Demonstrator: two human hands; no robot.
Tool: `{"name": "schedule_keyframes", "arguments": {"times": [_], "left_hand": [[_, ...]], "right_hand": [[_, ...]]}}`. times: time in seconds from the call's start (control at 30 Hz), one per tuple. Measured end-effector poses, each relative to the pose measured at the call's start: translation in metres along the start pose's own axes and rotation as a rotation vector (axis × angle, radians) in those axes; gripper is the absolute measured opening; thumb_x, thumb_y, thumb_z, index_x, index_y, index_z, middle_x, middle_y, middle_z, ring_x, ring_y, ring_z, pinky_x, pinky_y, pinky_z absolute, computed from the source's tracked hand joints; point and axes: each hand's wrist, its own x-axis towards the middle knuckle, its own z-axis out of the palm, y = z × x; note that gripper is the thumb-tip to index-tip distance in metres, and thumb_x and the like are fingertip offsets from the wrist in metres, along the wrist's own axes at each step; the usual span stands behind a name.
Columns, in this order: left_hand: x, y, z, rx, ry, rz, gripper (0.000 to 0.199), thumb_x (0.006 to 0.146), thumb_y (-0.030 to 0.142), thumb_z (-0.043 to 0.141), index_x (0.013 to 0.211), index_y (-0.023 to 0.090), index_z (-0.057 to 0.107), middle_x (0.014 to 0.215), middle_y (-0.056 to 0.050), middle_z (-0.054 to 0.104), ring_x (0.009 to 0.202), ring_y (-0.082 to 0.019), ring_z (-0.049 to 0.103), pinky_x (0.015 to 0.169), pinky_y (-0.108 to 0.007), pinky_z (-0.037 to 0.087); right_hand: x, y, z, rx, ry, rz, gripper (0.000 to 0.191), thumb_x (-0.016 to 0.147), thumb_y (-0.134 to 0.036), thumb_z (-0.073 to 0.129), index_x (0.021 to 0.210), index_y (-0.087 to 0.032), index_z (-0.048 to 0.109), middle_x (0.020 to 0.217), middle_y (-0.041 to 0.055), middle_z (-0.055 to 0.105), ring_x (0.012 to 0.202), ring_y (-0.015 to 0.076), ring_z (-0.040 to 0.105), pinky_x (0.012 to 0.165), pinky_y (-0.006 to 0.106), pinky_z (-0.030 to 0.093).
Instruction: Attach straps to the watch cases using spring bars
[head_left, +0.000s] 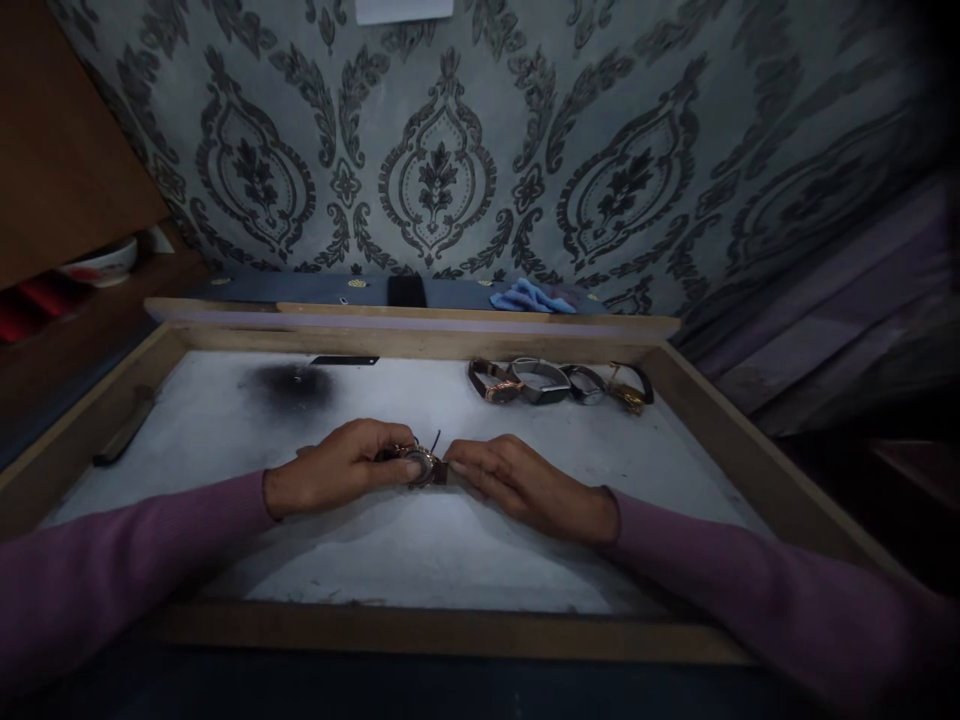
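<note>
Near the middle of the white tray surface, my left hand [349,468] grips a wristwatch [421,466] with a rose-gold-coloured case, its thumb on the round case. From the right, the closed fingers of my right hand [517,480] hold the watch's dark strap [441,472] close to the case. A thin dark piece [436,440] sticks up beside the case; I cannot make out what it is. Part of the strap is hidden under my left fingers.
Wooden walls [450,628] frame the tray. Several watches [541,380] lie at its back right. A flat black strip [345,360] lies at the back, and a knife-like object [126,428] at the left wall. Behind are a blue cloth [531,296] and a black object [406,291].
</note>
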Motion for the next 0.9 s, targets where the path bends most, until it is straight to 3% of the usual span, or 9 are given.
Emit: {"name": "schedule_keyframes", "arguments": {"times": [0.4, 0.67, 0.9], "left_hand": [[0.000, 0.000, 0.000, -0.038, -0.007, -0.013, 0.030, 0.089, 0.042, 0.053, 0.090, 0.014, 0.064, 0.072, 0.000, 0.057, 0.068, -0.014, 0.050, 0.062, -0.024, 0.039], [0.000, 0.004, -0.002, 0.107, -0.043, 0.024, 0.032, 0.091, 0.043, 0.049, 0.084, 0.014, 0.062, 0.065, 0.002, 0.049, 0.060, -0.011, 0.042, 0.056, -0.022, 0.034], [0.000, 0.012, -0.004, 0.240, -0.074, 0.035, 0.033, 0.092, 0.042, 0.046, 0.080, 0.015, 0.060, 0.062, 0.003, 0.043, 0.058, -0.010, 0.039, 0.052, -0.022, 0.029]], "right_hand": [[0.000, -0.001, -0.001, 0.005, 0.007, -0.017, 0.027, 0.099, -0.026, 0.036, 0.083, -0.014, 0.055, 0.056, -0.0049, 0.043, 0.048, 0.0074, 0.037, 0.048, 0.021, 0.029], [-0.001, 0.001, 0.001, -0.034, 0.024, -0.034, 0.028, 0.098, -0.027, 0.037, 0.078, -0.017, 0.052, 0.055, -0.0069, 0.033, 0.047, 0.0077, 0.031, 0.047, 0.022, 0.027], [-0.001, 0.001, 0.002, -0.104, 0.021, -0.059, 0.030, 0.098, -0.025, 0.035, 0.078, -0.016, 0.055, 0.057, -0.0058, 0.037, 0.049, 0.0082, 0.033, 0.050, 0.023, 0.028]]}}
